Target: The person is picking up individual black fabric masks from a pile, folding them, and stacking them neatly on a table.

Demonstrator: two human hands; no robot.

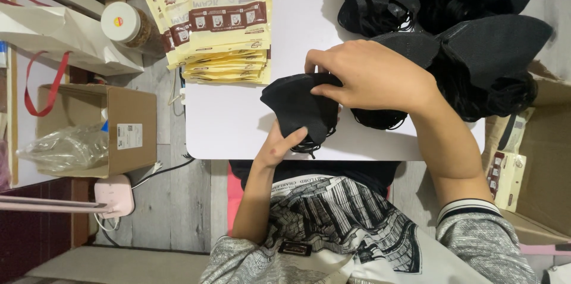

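Black mask [297, 105] sits folded between both hands, left hand [279, 147] pinching beneath, right hand [372, 76] gripping above, over the white bench [232, 117], with a heap of masks [470, 28] and yellow pouches [223, 28] untouched.

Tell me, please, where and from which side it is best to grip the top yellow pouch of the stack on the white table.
Probably the near bottom edge of the top yellow pouch. The stack of pouches is fanned, so that flat edge lies exposed toward the person. Come from the near side over bare white table, thumb on top; the jar crowds the far left.
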